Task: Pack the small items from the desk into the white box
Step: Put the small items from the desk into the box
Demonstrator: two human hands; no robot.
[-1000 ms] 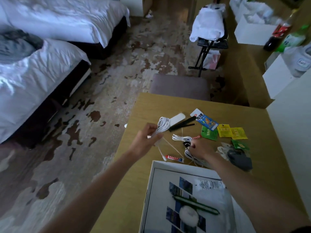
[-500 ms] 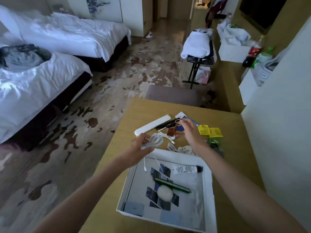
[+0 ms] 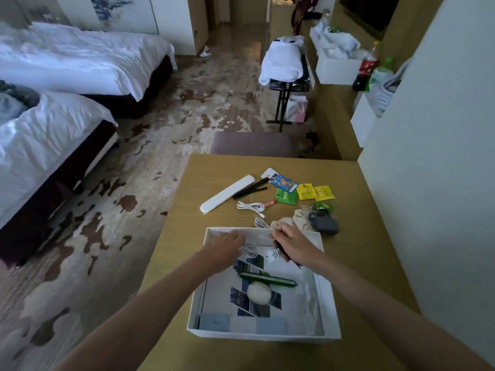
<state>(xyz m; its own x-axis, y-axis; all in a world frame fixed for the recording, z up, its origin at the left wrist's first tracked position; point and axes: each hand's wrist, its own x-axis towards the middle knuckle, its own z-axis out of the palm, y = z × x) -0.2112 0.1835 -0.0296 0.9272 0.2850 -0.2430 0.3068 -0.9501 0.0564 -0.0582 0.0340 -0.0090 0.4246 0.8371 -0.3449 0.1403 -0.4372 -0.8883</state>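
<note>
Left hand [image 3: 227, 249] pinches the cable coil [image 3: 250, 249] inside the white box [image 3: 263, 333], light, floppy, best gripped across the loops; right hand [image 3: 293, 243] curls round a dark slim item [image 3: 278, 249]; packets [image 3: 305, 191] wait on the surface [image 3: 214, 167]

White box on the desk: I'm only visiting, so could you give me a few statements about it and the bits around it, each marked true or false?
1. The left hand and the right hand are both over the white box. True.
2. The long white case lies inside the box. False: it lies on the desk, beyond the box.
3. A green pen lies in the box beside a white round item. True.
4. The two yellow packets are already packed. False: they lie on the desk.
5. The right hand is empty. False: its fingers curl round a thin dark item.
</note>
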